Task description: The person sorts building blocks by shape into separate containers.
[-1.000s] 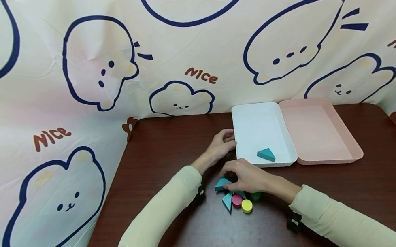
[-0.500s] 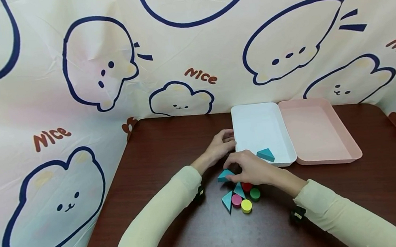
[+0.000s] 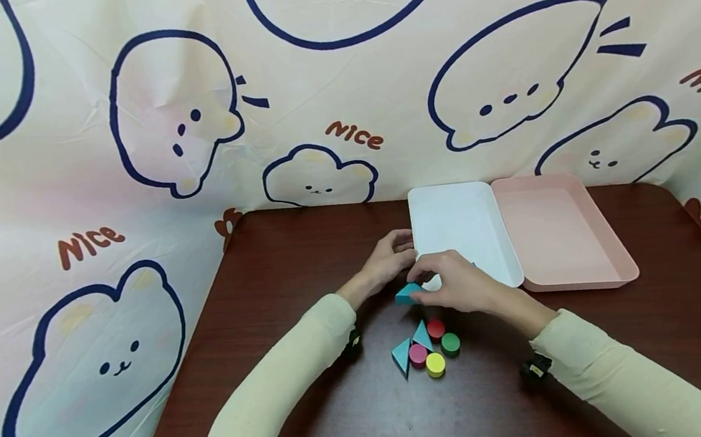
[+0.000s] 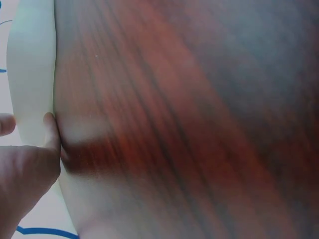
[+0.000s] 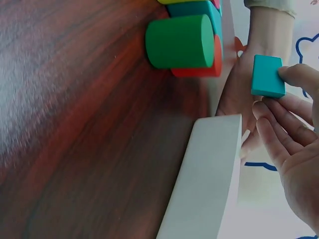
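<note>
White tray [image 3: 454,217], shallow, rectangular, rounded corners. Set at the far side of the brown wood-grain surface [image 3: 306,281]. Inside: a sliver of teal [image 3: 474,264], just visible past the right hand [image 3: 458,282]; rest hidden.

Pink tray [image 3: 559,223], matching form. Placed directly right of the white tray, long sides adjoining; inner floor in plain view.

Teal triangular prism [image 3: 407,294]. Held raised off the surface, just outside the near left corner of the white tray. Grip of right hand: closed on the prism, pinched between thumb and fingers.

Left hand [image 3: 386,258]. Laid at the outer left wall of the white tray, fingers touching it; grip relaxed, not closed round the wall.

Loose on the surface, grouped nearer the wearer: two teal triangular blocks [image 3: 402,357]; one red cylinder [image 3: 436,329]; one green cylinder [image 3: 450,345]; one magenta cylinder [image 3: 418,355]; one yellow cylinder [image 3: 435,364].

Behind: pale backdrop [image 3: 402,97], printed with blue bear outlines and "Nice".
</note>
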`<action>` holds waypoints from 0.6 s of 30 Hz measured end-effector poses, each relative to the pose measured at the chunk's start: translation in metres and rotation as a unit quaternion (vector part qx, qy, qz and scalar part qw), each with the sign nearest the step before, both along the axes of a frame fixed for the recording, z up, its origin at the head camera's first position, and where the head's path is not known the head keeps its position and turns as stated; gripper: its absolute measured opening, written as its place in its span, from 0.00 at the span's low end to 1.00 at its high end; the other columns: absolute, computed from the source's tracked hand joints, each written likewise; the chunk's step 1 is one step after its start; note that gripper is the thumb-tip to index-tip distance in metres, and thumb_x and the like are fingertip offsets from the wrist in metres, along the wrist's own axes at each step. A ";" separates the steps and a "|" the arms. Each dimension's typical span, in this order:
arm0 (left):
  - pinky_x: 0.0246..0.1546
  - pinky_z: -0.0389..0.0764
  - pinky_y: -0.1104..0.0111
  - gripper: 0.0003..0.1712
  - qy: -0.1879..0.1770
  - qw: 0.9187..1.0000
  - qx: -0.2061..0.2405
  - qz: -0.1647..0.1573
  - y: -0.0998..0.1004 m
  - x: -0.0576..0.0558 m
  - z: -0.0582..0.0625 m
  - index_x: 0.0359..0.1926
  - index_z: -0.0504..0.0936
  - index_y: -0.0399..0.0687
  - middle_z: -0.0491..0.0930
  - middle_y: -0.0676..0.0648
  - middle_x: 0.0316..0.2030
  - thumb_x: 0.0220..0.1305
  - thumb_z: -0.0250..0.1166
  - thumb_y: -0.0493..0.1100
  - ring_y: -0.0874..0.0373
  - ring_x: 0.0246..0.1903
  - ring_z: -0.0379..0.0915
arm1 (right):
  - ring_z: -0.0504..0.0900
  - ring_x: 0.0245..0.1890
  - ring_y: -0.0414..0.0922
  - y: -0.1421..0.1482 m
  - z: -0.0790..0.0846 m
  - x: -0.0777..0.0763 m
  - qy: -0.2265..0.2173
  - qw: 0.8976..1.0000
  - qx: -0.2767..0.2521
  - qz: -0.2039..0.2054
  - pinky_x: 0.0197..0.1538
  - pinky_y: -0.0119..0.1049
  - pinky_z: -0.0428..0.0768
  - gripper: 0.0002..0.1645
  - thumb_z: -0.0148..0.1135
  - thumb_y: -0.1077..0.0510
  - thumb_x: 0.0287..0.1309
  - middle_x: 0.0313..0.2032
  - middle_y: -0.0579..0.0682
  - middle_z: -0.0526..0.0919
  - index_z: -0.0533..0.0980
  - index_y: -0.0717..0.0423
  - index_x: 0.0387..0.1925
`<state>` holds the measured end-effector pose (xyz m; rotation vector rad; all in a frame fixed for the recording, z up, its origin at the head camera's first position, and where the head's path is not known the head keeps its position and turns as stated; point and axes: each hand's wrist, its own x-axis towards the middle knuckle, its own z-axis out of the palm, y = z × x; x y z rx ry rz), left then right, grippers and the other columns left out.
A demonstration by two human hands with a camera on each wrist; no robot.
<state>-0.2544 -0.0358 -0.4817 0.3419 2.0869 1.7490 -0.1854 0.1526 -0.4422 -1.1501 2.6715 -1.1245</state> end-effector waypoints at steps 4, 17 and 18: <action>0.65 0.79 0.57 0.31 -0.005 1.000 0.002 0.004 0.001 -0.001 0.000 0.77 0.65 0.40 0.69 0.39 0.73 0.78 0.59 0.37 0.45 0.72 0.69 | 0.88 0.44 0.47 0.006 0.004 -0.002 -0.004 1.000 -0.007 -0.012 0.52 0.46 0.88 0.15 0.80 0.58 0.59 0.43 0.45 0.89 0.86 0.58 0.46; 0.66 0.78 0.58 0.30 -0.024 0.999 0.024 0.001 0.000 -0.003 -0.003 0.77 0.64 0.39 0.68 0.38 0.73 0.79 0.59 0.35 0.46 0.72 0.68 | 0.88 0.40 0.45 0.024 0.007 -0.008 -0.006 0.999 -0.011 -0.049 0.49 0.49 0.89 0.14 0.80 0.58 0.59 0.41 0.44 0.89 0.86 0.55 0.46; 0.66 0.78 0.58 0.30 -0.022 1.000 0.021 0.000 0.000 -0.003 -0.003 0.77 0.64 0.39 0.68 0.38 0.73 0.79 0.59 0.35 0.46 0.72 0.68 | 0.88 0.40 0.45 0.025 0.007 -0.008 -0.007 0.999 -0.011 -0.052 0.49 0.49 0.89 0.14 0.80 0.58 0.60 0.41 0.44 0.89 0.86 0.55 0.46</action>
